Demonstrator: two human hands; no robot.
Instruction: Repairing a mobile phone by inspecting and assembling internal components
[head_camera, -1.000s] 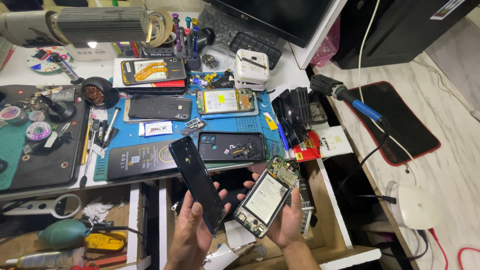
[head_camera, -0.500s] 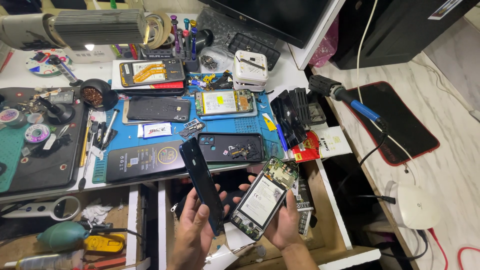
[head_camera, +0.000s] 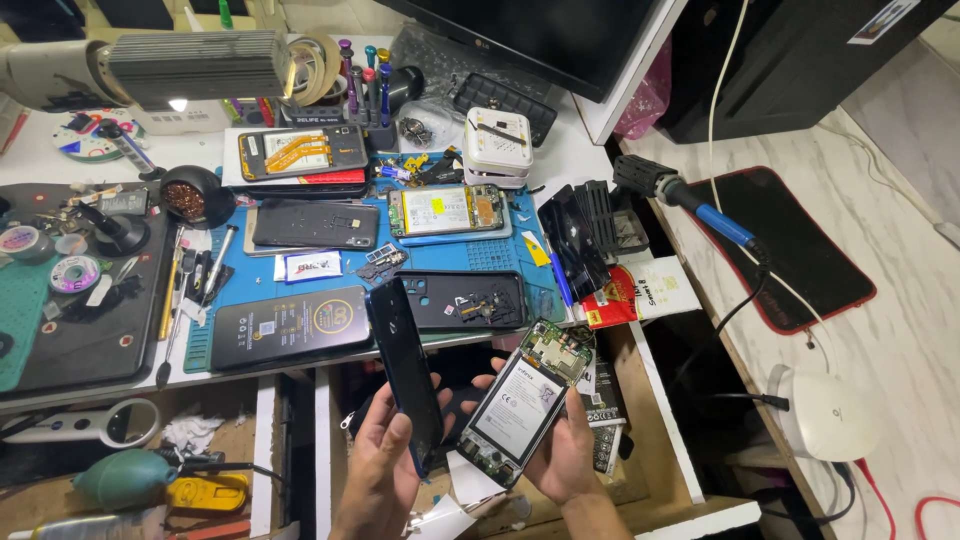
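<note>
Dark back cover (head_camera: 405, 375) gripped edge-on in left hand (head_camera: 378, 470), opened phone (head_camera: 525, 400) cradled in right hand (head_camera: 563, 460).

Left hand (head_camera: 385, 470) cut off at the wrist by the bottom edge, its palm hidden behind the dark phone back cover (head_camera: 405, 375); right hand (head_camera: 560, 455) mostly hidden under the opened phone body (head_camera: 525, 405). Monitor (head_camera: 540, 35) cropped by the top edge, grey lamp head (head_camera: 150, 65) cropped left. Small parts on the blue mat (head_camera: 490, 255) too small to tell, drawer contents under the bench (head_camera: 620, 125) partly shadowed.
</note>
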